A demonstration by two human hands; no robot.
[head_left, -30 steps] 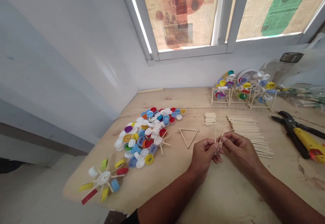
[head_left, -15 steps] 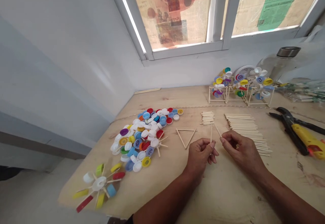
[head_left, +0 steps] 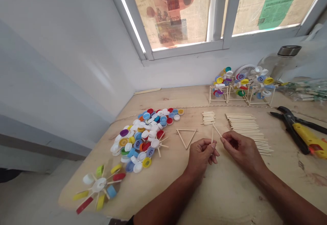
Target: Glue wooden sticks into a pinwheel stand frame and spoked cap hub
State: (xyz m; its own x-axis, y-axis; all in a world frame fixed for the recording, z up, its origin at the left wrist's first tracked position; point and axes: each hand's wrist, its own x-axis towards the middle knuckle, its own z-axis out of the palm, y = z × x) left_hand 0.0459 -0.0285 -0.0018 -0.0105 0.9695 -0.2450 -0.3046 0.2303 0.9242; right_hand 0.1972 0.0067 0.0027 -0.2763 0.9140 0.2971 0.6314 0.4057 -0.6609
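One thin pale wooden stick (head_left: 212,134) stands upright, gripped in the curled fingers of the left hand (head_left: 201,155). A second, slanted wooden stick (head_left: 217,131) is pinched at its lower end by the thumb and forefinger of the right hand (head_left: 242,148), and its upper end nearly meets the top of the upright one. Both are held just above a light plywood counter (head_left: 230,191). Just beyond them lies a small stack of wooden sticks (head_left: 208,118), with a larger spread of wooden sticks (head_left: 245,129) beside it. To the left sit a triangle of three sticks (head_left: 186,138) and a heap of multicoloured plastic bottle caps (head_left: 145,136). Yellow-handled black pliers (head_left: 304,131) lie on the right, and three cap wheels on stick stands (head_left: 240,87) stand at the back.
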